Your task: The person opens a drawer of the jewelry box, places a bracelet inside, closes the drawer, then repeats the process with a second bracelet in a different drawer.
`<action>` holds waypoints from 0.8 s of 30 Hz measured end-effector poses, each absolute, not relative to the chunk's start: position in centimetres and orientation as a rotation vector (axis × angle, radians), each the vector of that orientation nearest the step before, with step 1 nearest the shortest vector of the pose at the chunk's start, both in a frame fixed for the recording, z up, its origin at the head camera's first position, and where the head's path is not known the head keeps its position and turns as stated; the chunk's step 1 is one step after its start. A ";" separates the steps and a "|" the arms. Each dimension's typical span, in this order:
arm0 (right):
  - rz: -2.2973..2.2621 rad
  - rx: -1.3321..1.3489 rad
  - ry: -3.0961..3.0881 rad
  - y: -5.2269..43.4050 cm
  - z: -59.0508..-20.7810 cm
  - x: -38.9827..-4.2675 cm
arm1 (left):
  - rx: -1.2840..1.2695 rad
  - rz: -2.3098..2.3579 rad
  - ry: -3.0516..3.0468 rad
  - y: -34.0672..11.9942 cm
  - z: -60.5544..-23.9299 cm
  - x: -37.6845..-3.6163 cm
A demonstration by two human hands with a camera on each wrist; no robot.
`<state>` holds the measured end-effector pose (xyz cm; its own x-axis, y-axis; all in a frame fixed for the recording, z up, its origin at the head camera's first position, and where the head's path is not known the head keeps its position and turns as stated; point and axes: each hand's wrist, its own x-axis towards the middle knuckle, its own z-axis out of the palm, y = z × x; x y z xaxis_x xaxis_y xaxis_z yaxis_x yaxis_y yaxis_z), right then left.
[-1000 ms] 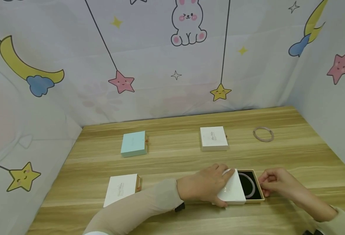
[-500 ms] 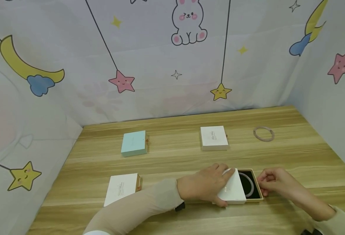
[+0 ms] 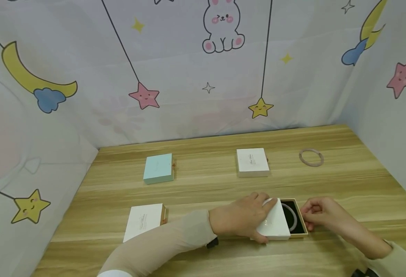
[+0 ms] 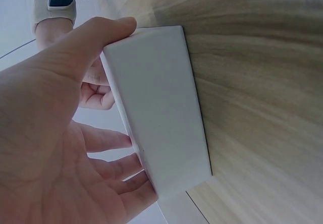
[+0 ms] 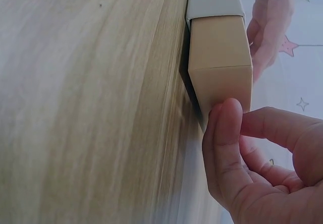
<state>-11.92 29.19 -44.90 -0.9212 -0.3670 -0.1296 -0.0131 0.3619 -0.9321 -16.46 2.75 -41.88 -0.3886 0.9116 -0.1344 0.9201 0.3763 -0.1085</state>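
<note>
A white bracelet box (image 3: pixel 273 223) sits on the table, its drawer (image 3: pixel 302 230) partly out on the right. Inside the dark-lined drawer lies a pale mauve bangle (image 3: pixel 294 218), partly covered by the white sleeve. My left hand (image 3: pixel 242 217) grips the sleeve, thumb on the near side and fingers over the far side; the left wrist view shows the white sleeve wall (image 4: pixel 151 108) between them. At the drawer's tan end face (image 5: pixel 222 85), the bent fingers and thumb of my right hand (image 3: pixel 324 215) come together. Any pull tab there is hidden by the fingertips.
A second bangle (image 3: pixel 311 157) lies at the back right. Behind my hands is another white box (image 3: pixel 252 161). On the left are a light blue box (image 3: pixel 158 168) and a white box (image 3: pixel 144 221), partly covered by my left sleeve. A printed curtain (image 3: pixel 189 69) hangs behind the table.
The drawer has slid slightly left into the white sleeve, and my right hand has moved left with it. Less of the bangle shows. My left hand keeps its hold.
</note>
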 end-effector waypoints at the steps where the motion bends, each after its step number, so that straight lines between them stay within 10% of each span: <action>1: -1.579 -0.336 2.313 29.2 -44.9 -11.9 | 1.710 -0.260 2.563 2.8 -41.9 -16.5; 24: -1.616 -0.421 2.263 28.1 -45.0 -12.3 | 1.646 -0.244 2.546 3.1 -41.8 -16.5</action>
